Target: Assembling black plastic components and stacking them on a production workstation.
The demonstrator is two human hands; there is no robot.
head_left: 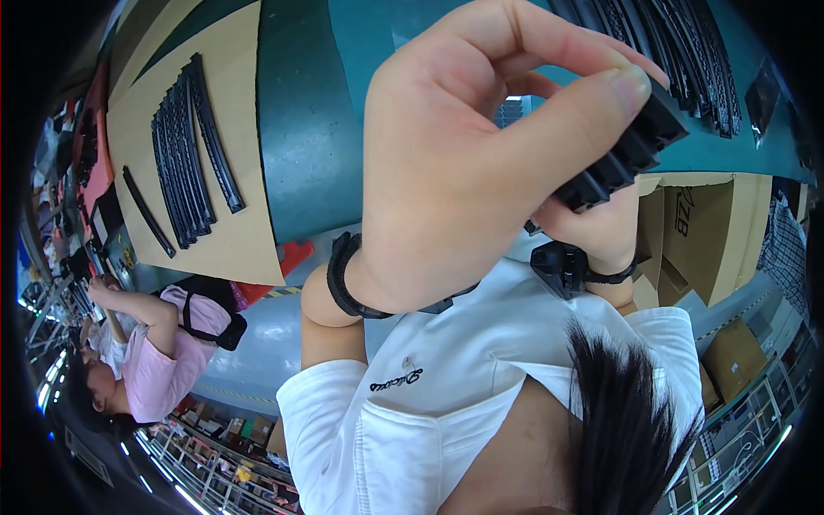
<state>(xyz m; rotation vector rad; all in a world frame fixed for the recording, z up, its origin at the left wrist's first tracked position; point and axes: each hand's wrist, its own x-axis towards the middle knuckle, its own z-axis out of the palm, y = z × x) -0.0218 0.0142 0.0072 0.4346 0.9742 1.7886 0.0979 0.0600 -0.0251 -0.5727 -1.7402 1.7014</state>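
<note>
Close to the camera, my left hand pinches a black ribbed plastic strip between thumb and forefinger. The strip is held tilted, with notches along its visible side, and its upper end lies under the fingertips. Behind and below it, my right hand is closed at the strip's lower end; most of its fingers are hidden by the strip and the left hand. Both wrists wear black bands.
At left, several similar black strips lie on a cardboard sheet on the green table. More black strips are piled at far right. An open cardboard box stands right. A person in pink works at left.
</note>
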